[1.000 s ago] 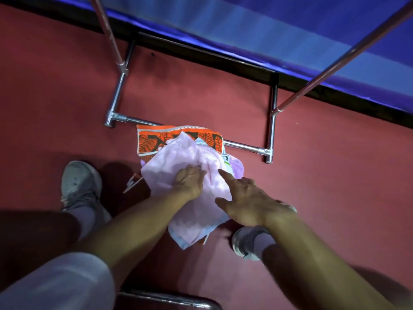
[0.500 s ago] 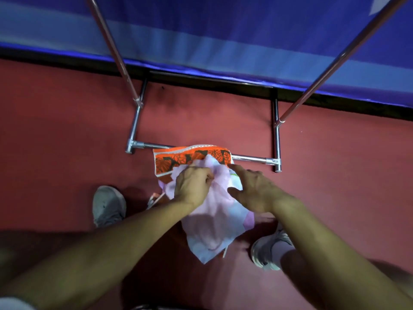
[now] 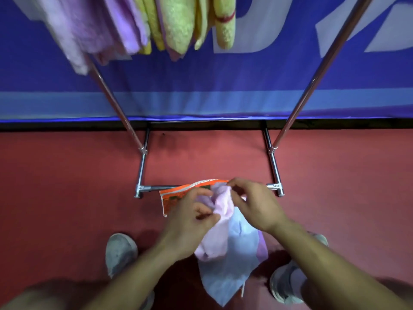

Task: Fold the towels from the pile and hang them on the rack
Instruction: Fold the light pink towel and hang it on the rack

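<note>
Both hands are on one pale pink towel (image 3: 223, 249), held up above the red floor (image 3: 67, 186) a little below the middle of the view. The left hand (image 3: 190, 218) sits at about nine o'clock of the bunched top of the cloth, its fingers curled in and the thumb pressed against them, pinching a fold of the fabric. The right hand (image 3: 254, 206) is at about three o'clock of that same bunch, fingers bent, with thumb and forefinger nipping the upper edge. Between the two hands the towel is crumpled. Below them it hangs loose toward six o'clock, bluish in its lower part, and ends in a point between the person's grey shoes: the left shoe (image 3: 120, 251) at seven o'clock of the view, the right shoe (image 3: 288, 285) at five o'clock.

Just beyond the hands, toward eleven o'clock from them, an orange patterned towel (image 3: 176, 194) lies low by the floor and hides part of the front base bar of the metal rack (image 3: 154, 187); the left hand overlaps its right side. The rack's two uprights rise from the base corners toward eleven and one o'clock. At the top of the view folded towels hang down: lilac towels (image 3: 93, 30) at eleven o'clock and yellow-green towels (image 3: 178, 23) just beside them at twelve. A blue banner (image 3: 223, 86) stands behind the rack
</note>
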Demonstrator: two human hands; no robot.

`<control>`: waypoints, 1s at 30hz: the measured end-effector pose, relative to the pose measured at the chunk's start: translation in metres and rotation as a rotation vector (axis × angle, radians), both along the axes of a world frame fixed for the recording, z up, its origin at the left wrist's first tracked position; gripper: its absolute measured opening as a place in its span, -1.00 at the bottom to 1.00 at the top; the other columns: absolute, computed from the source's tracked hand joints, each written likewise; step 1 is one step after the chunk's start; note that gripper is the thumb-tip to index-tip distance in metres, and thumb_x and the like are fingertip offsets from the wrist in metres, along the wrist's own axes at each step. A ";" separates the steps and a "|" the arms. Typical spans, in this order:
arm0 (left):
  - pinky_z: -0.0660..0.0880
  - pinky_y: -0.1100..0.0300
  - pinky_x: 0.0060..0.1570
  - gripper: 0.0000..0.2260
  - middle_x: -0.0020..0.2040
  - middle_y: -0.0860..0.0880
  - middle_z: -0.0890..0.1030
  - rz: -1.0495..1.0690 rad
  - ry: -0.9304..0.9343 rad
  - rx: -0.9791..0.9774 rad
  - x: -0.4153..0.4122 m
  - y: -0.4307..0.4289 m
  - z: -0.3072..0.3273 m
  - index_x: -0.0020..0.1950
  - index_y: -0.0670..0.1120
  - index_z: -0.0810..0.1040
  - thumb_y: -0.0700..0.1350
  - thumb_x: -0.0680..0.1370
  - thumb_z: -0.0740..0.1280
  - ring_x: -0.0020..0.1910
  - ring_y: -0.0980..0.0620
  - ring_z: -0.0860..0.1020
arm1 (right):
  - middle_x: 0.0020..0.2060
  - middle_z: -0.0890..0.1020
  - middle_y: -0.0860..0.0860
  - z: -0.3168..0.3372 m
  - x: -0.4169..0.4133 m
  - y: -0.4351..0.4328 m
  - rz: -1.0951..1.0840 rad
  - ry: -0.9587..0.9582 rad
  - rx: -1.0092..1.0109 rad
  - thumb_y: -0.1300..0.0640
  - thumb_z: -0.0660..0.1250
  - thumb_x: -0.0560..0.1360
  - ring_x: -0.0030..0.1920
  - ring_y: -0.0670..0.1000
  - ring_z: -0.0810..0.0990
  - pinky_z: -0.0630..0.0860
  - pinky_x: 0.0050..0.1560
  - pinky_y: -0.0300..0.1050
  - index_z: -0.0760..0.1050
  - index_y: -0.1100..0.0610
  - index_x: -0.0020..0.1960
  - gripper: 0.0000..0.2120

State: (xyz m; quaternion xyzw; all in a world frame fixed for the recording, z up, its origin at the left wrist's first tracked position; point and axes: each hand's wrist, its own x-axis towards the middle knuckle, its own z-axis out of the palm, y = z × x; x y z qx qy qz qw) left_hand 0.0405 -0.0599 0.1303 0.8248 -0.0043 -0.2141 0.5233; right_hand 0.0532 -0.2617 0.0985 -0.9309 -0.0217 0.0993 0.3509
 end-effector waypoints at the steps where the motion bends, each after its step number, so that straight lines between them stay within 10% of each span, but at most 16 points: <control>1: 0.52 0.13 -0.13 -0.70 -0.21 0.16 0.69 -0.023 0.031 0.007 0.005 -0.001 -0.004 0.09 0.12 0.56 0.14 0.40 0.43 -0.23 0.22 0.63 | -0.19 0.67 -0.13 0.007 0.002 0.001 -0.010 -0.056 0.074 -0.05 0.25 0.56 -0.17 -0.02 0.63 0.57 -0.10 0.05 0.55 -0.06 0.06 -0.84; 5: 0.47 0.19 -0.01 -0.87 -0.05 0.14 0.68 0.181 -0.115 0.220 0.029 -0.003 -0.013 0.08 0.07 0.59 0.06 0.61 0.30 -0.01 0.09 0.64 | -0.11 0.67 -0.06 0.021 0.005 0.012 0.043 -0.159 0.242 0.11 0.32 0.55 -0.07 0.03 0.64 0.56 -0.01 0.09 0.58 -0.03 0.08 -0.86; 8: 0.46 0.13 0.03 -0.76 -0.13 0.12 0.67 0.346 0.102 -0.064 0.044 -0.002 -0.017 -0.06 0.05 0.64 0.11 0.65 0.24 -0.05 0.05 0.60 | -0.09 0.64 -0.17 0.018 0.004 0.021 0.080 -0.189 0.263 0.12 0.35 0.54 -0.04 -0.03 0.61 0.54 0.03 0.03 0.60 -0.02 0.08 -0.86; 16: 0.42 0.09 -0.21 -0.81 -0.33 0.08 0.58 0.294 0.013 -0.294 0.053 -0.008 -0.029 -0.20 -0.07 0.67 0.02 0.49 0.40 -0.29 0.11 0.46 | -0.19 0.61 -0.16 0.009 0.007 0.029 0.028 -0.199 0.298 0.17 0.41 0.46 -0.16 -0.06 0.59 0.56 -0.07 0.02 0.53 -0.05 -0.03 -0.84; 21: 0.30 0.14 -0.37 -0.72 -0.45 0.15 0.42 0.242 -0.204 -0.176 0.053 -0.007 -0.015 -0.32 -0.05 0.52 0.03 0.52 0.45 -0.39 0.17 0.35 | -0.04 0.61 -0.21 0.012 0.014 0.019 -0.119 -0.147 0.324 0.10 0.47 0.50 -0.05 -0.09 0.64 0.56 0.00 -0.21 0.48 -0.15 0.30 -0.58; 25: 0.43 0.19 -0.34 -0.78 -0.42 0.13 0.58 0.227 -0.175 -0.222 0.045 -0.010 -0.006 -0.30 0.09 0.61 -0.02 0.56 0.44 -0.40 0.18 0.49 | -0.03 0.58 -0.21 0.005 0.013 0.020 -0.083 -0.156 0.239 0.00 0.45 0.51 -0.03 -0.12 0.63 0.59 0.03 -0.04 0.58 -0.16 0.10 -0.82; 30: 0.48 0.20 -0.27 -0.90 -0.28 0.10 0.67 0.142 -0.208 -0.131 0.044 -0.005 -0.007 -0.16 0.04 0.63 0.01 0.53 0.42 -0.28 0.12 0.59 | 0.19 0.45 -0.22 0.009 0.015 0.019 -0.010 -0.164 0.236 -0.07 0.41 0.53 0.22 -0.08 0.54 0.54 0.18 -0.07 0.30 -0.25 0.47 -0.44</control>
